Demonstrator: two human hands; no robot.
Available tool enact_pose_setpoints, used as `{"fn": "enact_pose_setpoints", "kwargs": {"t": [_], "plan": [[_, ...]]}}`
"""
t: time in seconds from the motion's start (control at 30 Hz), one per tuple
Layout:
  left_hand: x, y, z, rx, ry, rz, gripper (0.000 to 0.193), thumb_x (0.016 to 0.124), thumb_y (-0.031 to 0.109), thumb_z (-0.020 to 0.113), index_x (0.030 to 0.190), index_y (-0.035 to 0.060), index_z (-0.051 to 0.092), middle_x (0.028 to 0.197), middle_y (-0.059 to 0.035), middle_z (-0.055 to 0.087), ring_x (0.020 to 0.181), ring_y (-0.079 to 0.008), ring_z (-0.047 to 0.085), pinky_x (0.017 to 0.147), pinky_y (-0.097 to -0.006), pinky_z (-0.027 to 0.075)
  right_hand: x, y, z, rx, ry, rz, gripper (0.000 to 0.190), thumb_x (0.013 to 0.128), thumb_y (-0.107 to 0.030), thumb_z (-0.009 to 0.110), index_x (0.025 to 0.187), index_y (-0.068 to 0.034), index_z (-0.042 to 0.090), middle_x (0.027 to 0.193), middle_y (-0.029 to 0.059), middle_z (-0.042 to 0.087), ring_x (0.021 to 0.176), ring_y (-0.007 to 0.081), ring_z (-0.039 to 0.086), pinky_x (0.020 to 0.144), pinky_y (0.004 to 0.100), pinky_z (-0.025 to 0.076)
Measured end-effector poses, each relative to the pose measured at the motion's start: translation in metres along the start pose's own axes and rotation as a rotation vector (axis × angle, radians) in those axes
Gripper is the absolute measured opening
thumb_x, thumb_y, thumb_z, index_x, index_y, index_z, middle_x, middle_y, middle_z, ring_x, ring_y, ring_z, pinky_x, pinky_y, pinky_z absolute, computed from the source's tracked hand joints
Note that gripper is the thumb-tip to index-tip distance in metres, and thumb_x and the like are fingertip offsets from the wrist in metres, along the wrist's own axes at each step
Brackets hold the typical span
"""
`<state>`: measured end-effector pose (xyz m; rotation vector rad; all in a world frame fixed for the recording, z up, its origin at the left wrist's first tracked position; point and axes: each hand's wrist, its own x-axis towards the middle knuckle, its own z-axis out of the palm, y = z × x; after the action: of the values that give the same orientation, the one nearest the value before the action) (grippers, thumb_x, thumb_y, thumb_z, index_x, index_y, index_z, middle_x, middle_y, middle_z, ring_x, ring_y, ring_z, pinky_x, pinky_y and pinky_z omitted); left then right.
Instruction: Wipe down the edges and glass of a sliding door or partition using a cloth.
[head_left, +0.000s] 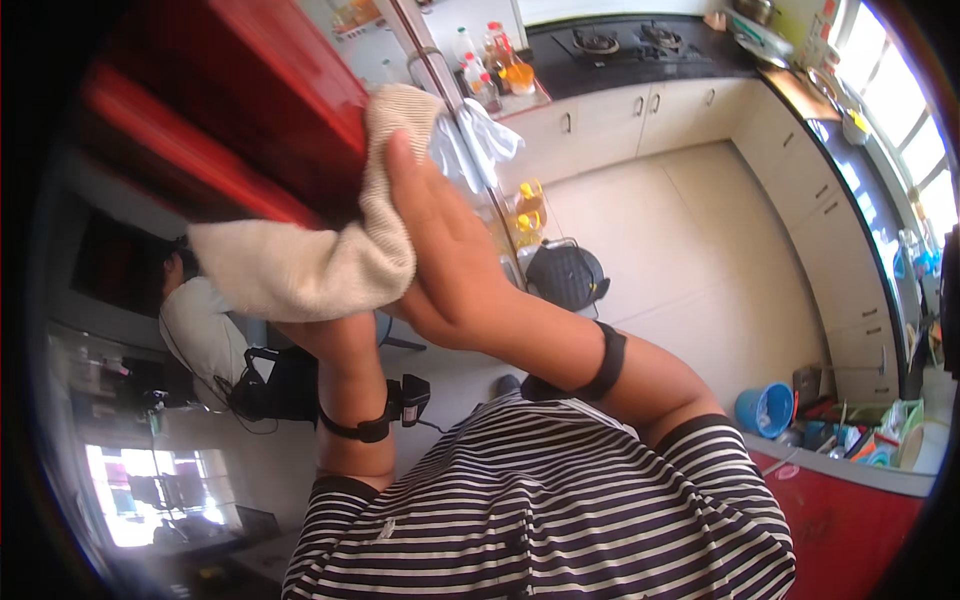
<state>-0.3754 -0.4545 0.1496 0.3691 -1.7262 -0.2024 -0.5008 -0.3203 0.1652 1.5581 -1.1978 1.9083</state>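
A beige ribbed cloth (322, 262) spans both of my hands in front of a glossy red panel (300, 75). My right hand (450, 247) grips the upper, bunched part, its thumb lying over the fabric near the panel's edge. Below and to the left, my left hand (330, 334) is mostly covered by the wide end of the cloth; its fingers are hidden. Whether the cloth touches the red panel cannot be made out. Dark straps circle both forearms, and a small black device (411, 401) sits at the left one.
Right of my hands stands a metal-framed door edge (450, 82) with a white cloth (487, 135) tied on it. Oil bottles (529, 217) and a black ridged pan-like appliance (564, 274) are on the floor. A person (202, 322) is at left. A blue bucket (765, 409) stands lower right.
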Motion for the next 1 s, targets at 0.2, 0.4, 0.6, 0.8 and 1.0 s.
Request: {"fn": "enact_pose_setpoints", "kwargs": {"t": [0.2, 0.4, 0.6, 0.8, 1.0], "plan": [[-0.035, 0.002, 0.024, 0.162, -0.053, 0.101, 0.048, 0.086, 0.01, 0.084, 0.127, -0.0002, 0.062, 0.125, -0.0125, 0.07, 0.104, -0.0234, 0.069, 0.098, -0.0404, 0.056, -0.042, 0.036, 0.016, -0.214, 0.17, -0.028, 0.084, 0.081, -0.012, 0.079, 0.152, 0.013, 0.041, 0.132, 0.0343, 0.061, 0.12, 0.0533, 0.062, 0.106, 0.054, 0.05], [-0.091, -0.036, 0.04, 0.795, -0.345, 0.505, 0.065, 0.099, 0.024, 0.069, 0.148, -0.008, 0.04, 0.143, -0.0196, 0.055, 0.124, -0.0307, 0.061, 0.109, -0.0456, 0.049, -0.117, 0.074, 0.014, -0.22, 0.016, 0.075, 0.089, 0.076, -0.012, 0.082, 0.152, 0.013, 0.041, 0.134, 0.0346, 0.059, 0.122, 0.0537, 0.06, 0.105, 0.0554, 0.05], [-0.133, -0.009, 0.049, -0.078, -0.188, -0.084, 0.085, 0.097, 0.028, 0.075, 0.158, -0.0047, 0.026, 0.156, -0.0195, 0.043, 0.14, -0.0317, 0.048, 0.12, -0.0447, 0.036, -0.189, 0.109, 0.012, -0.192, -0.137, 0.19, 0.103, 0.078, -0.022, 0.086, 0.156, 0.013, 0.03, 0.136, 0.0356, 0.056, 0.123, 0.0545, 0.059, 0.104, 0.0554, 0.049], [-0.119, -0.012, 0.013, -0.327, -0.332, -0.238, 0.069, 0.096, 0.021, 0.072, 0.152, -0.0015, 0.04, 0.154, -0.0218, 0.044, 0.139, -0.0357, 0.048, 0.119, -0.0489, 0.034, -0.13, 0.068, 0.002, -0.139, -0.092, 0.106, 0.092, 0.087, -0.015, 0.078, 0.158, 0.015, 0.027, 0.145, 0.0398, 0.05, 0.128, 0.0563, 0.055, 0.108, 0.0541, 0.047], [-0.007, -0.003, -0.013, 0.354, -0.161, 0.307, 0.074, 0.086, 0.022, 0.085, 0.147, 0.0008, 0.05, 0.147, -0.019, 0.055, 0.13, -0.0326, 0.059, 0.113, -0.0458, 0.044, -0.013, 0.022, 0.009, -0.075, 0.037, -0.054, 0.094, 0.088, -0.011, 0.077, 0.161, 0.013, 0.022, 0.144, 0.0385, 0.052, 0.125, 0.0536, 0.059, 0.105, 0.0482, 0.048]]}}
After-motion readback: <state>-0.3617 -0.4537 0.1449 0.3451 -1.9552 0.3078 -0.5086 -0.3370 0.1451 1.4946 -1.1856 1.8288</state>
